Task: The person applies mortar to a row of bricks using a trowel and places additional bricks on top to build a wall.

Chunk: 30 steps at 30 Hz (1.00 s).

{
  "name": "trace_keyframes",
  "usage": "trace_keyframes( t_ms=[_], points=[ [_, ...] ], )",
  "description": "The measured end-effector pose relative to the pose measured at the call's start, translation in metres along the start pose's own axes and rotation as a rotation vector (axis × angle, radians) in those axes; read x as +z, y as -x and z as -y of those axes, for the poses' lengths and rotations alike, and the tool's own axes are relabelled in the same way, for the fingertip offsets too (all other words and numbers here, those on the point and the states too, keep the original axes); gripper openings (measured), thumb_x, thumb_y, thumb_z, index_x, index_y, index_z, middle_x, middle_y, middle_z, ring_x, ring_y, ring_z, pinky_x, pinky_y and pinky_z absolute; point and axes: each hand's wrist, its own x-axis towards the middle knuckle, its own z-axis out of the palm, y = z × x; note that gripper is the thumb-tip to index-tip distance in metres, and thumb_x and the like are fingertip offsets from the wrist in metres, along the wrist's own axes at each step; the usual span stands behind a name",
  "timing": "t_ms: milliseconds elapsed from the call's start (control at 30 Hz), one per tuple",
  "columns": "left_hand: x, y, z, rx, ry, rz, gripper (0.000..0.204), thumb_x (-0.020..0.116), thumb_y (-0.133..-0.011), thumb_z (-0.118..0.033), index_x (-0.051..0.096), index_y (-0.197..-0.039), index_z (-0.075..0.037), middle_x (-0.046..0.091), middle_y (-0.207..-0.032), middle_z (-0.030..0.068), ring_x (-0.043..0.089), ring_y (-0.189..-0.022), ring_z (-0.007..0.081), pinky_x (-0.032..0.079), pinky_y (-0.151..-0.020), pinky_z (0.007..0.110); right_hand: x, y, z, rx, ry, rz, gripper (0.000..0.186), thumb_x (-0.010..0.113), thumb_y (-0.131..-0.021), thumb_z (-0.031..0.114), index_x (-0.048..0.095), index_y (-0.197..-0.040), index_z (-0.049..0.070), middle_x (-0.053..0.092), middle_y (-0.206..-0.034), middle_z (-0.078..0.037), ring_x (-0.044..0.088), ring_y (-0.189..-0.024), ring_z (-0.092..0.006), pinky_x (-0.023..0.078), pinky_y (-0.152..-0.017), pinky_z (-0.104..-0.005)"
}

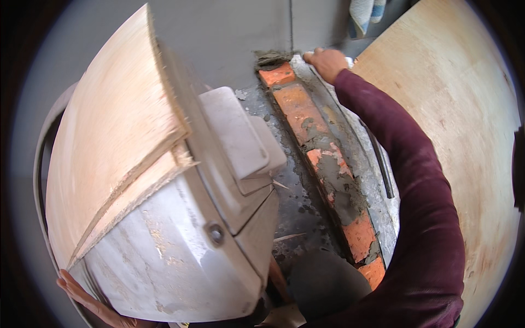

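Observation:
My left hand (90,300) lies with fingers stretched along the lower-left edge of a dusty white machine-like body (175,246), which carries two plywood offcuts (109,109) on top. At the upper middle, my right hand (328,64) curls its fingers over the far end of a pale, mortar-smeared strip (303,74); exactly what they grip is partly hidden. Just left of it runs a row of orange bricks (292,106) patched with grey mortar (344,202), ending in a lump of wet mortar at the wall.
A large plywood sheet (459,109) stands at the right, and a grey wall (229,33) crosses the back with a striped cloth (361,13) hanging there. A dark rod (385,175) lies under my right arm. Mortar spatters and wood splinters mark the floor (290,224).

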Motion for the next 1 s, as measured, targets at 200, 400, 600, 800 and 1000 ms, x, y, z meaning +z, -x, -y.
trace_keyframes(
  t_ms=[200,400,600,800,1000],
  points=[
    [-0.004,-0.002,-0.002,-0.028,-0.087,0.031,0.128,0.007,-0.068,-0.098,0.031,-0.152,-0.004,0.038,-0.153,0.019,0.026,-0.144,0.0425,0.016,-0.115,0.064,-0.03,-0.001,0.004,0.035,-0.163,0.099,0.025,0.056,-0.091,0.017,0.059,-0.116,0.016,0.068,-0.104,-0.018,0.069,-0.094,-0.0325,0.055,-0.076,-0.0435],
    [-0.012,0.004,0.014,0.017,-0.255,0.138,0.121,0.014,-0.073,-0.093,0.036,-0.149,-0.002,0.041,-0.151,0.0185,0.029,-0.144,0.0419,0.016,-0.116,0.063,-0.045,0.025,-0.023,0.099,-0.872,0.79,0.034,0.066,-0.091,0.038,0.058,-0.102,0.006,0.058,-0.064,-0.006,0.055,-0.051,-0.0149,0.049,-0.049,-0.0386],
    [-0.01,0.001,0.012,0.031,-0.172,0.154,0.12,0.02,-0.072,-0.093,0.024,-0.154,-0.006,0.03,-0.158,0.014,0.023,-0.147,0.0387,0.013,-0.118,0.059,0.019,0.006,-0.036,0.231,-0.989,0.655,0.033,0.066,-0.091,0.043,0.066,-0.095,0.01,0.049,-0.056,0.0,0.044,-0.042,-0.0115,0.033,-0.038,-0.0315],
    [-0.004,0.002,0.03,0.059,-0.28,0.2,0.125,0.024,-0.066,-0.096,0.014,-0.157,-0.011,0.019,-0.163,0.0057,0.017,-0.15,0.031,0.01,-0.121,0.054,0.084,-0.018,-0.062,0.044,-0.796,0.237,0.037,0.07,-0.086,0.039,0.071,-0.104,0.008,0.068,-0.079,-0.015,0.063,-0.063,-0.0256,0.05,-0.062,-0.0391],
    [-0.011,0.003,0.037,0.127,-0.434,0.208,0.123,0.02,-0.068,-0.096,0.016,-0.157,-0.011,0.021,-0.162,0.0044,0.019,-0.149,0.0302,0.01,-0.12,0.055,0.059,0.029,-0.049,0.0,-0.809,0.135,0.043,0.066,-0.087,0.039,0.067,-0.114,0.005,0.069,-0.103,-0.022,0.066,-0.095,-0.0355,0.05,-0.084,-0.0423]
  ],
)
